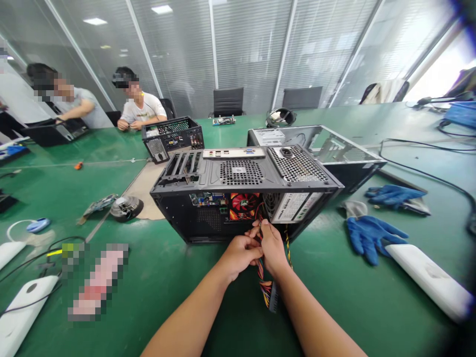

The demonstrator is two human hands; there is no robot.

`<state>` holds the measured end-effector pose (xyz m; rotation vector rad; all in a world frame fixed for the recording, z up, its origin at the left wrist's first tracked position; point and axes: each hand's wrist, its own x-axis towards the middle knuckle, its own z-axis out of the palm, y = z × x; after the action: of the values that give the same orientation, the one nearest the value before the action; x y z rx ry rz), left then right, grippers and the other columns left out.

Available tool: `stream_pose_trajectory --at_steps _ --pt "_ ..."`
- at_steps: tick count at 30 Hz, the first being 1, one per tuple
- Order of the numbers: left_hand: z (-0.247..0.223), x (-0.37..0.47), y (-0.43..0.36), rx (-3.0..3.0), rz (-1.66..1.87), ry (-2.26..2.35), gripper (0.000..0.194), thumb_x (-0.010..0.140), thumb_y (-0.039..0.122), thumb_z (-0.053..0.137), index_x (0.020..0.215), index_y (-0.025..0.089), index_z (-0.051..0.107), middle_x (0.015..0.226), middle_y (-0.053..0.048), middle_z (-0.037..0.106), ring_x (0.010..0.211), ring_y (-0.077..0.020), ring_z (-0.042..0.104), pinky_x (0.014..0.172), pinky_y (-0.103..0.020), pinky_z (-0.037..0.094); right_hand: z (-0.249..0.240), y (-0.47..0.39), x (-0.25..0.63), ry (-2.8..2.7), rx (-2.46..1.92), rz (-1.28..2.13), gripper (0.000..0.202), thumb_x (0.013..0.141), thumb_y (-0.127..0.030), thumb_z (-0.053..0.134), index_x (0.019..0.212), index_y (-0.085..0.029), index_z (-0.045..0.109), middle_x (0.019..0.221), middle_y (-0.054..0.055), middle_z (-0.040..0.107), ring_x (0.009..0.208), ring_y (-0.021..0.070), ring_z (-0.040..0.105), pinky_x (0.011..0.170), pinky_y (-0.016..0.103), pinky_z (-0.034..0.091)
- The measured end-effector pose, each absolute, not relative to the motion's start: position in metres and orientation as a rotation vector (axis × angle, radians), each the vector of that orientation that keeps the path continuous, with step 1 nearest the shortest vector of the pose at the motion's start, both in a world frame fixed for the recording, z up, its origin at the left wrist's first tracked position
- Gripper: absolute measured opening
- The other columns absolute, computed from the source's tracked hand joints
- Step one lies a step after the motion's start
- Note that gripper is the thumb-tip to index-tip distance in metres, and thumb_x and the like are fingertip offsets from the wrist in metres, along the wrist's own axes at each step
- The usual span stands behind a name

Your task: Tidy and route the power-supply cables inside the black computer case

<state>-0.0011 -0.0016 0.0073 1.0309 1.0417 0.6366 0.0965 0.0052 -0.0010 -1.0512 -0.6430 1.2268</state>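
A black computer case (178, 213) lies in front of me, its rear panel facing up and one side open toward me. Inside I see a red and black cooling fan (244, 206), part of a motherboard (208, 199) and the power supply (295, 207) with its white label. My left hand (241, 255) and my right hand (272, 245) meet at the open side, fingers closed around a bundle of power cables (261, 272). Below my hands the bundle hangs down to a long black connector (274, 297). A yellow and black cable (288, 248) runs beside my right wrist.
Behind the case stand another open case (173, 134) and a large metal housing (345, 173). Blue gloves (372, 233) and a white power strip (427, 277) lie right. A round metal part (126, 207) lies left. Two people sit at the far left; another stands partly in view.
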Motion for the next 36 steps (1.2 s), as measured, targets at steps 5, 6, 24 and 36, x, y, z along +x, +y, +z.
stream_pose_trajectory --at_steps 5,6,24,36 --pt "0.004 -0.006 0.004 0.669 0.540 0.766 0.026 0.059 0.026 0.072 0.072 0.013 0.053 0.061 0.001 0.054 0.049 -0.0065 0.049 0.049 -0.019 0.039 0.002 0.006 0.100 -0.581 -0.992 1.363 0.035 0.075 -0.055 0.057 0.075 -0.020 0.060 0.056 -0.001 0.056 0.062 0.0179 0.061 0.063 0.030 0.048" --pt "0.004 -0.008 0.006 0.592 0.519 0.683 0.025 0.060 0.025 0.071 0.072 0.013 0.053 0.060 0.001 0.053 0.048 -0.0069 0.049 0.047 -0.019 0.038 0.003 0.006 0.100 -0.567 -0.972 1.395 0.034 0.074 -0.054 0.058 0.076 -0.020 0.059 0.057 -0.001 0.056 0.062 0.0180 0.061 0.062 0.030 0.048" --pt "0.005 0.004 -0.009 0.112 0.571 0.244 0.034 0.079 0.041 0.060 0.067 0.013 0.047 0.061 0.003 0.037 0.058 -0.0062 0.045 0.055 -0.016 0.035 0.001 0.012 0.109 -0.500 -0.848 1.600 0.028 0.073 -0.047 0.063 0.077 -0.020 0.059 0.062 0.000 0.056 0.061 0.0143 0.059 0.054 0.023 0.048" --pt "0.011 0.000 -0.011 0.014 0.622 0.368 0.017 0.089 0.020 0.046 0.079 0.009 0.054 0.078 -0.003 0.056 0.042 0.0049 0.041 0.037 -0.003 0.029 -0.001 0.012 0.108 -0.455 -0.756 1.657 0.022 0.075 -0.043 0.062 0.077 -0.021 0.060 0.063 -0.002 0.056 0.064 0.0120 0.058 0.061 0.023 0.047"
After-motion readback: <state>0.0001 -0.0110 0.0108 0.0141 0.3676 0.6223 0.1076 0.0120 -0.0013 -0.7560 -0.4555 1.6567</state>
